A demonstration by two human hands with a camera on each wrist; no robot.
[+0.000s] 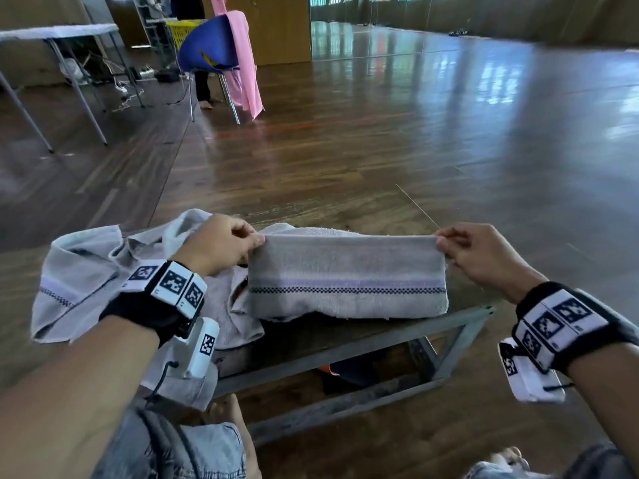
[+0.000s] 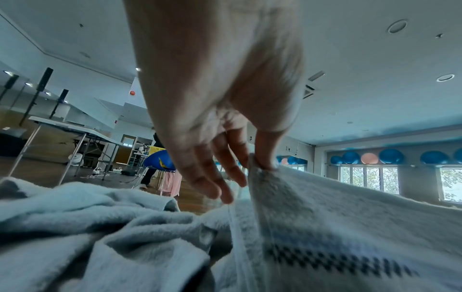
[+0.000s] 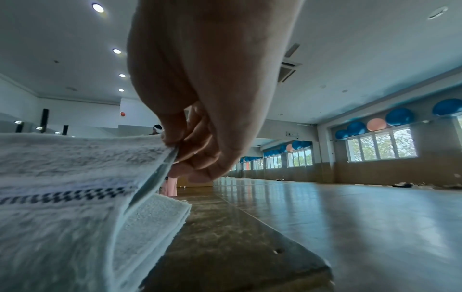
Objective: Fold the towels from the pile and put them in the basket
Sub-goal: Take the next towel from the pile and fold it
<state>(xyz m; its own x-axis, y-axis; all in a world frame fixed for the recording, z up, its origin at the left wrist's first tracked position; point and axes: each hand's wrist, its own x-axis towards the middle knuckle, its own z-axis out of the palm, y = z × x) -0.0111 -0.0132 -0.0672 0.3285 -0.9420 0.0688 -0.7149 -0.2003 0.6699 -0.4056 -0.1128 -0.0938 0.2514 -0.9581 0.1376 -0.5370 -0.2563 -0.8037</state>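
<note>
My left hand (image 1: 221,244) pinches the top left corner of a grey terry towel with a lilac stripe and dark checked band (image 1: 347,275), thumb against forefinger, other fingers loosely spread. My right hand (image 1: 484,257) pinches the top right corner, fingers curled together. It hangs taut between them, its bottom edge on the low wooden table (image 1: 345,337), beside the crumpled grey towel pile (image 1: 90,267).

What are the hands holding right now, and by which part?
Both hold one grey towel with a checkered stripe. The left hand pinches its upper left corner, the right hand its upper right corner; the lower part rests on the low table.
</note>
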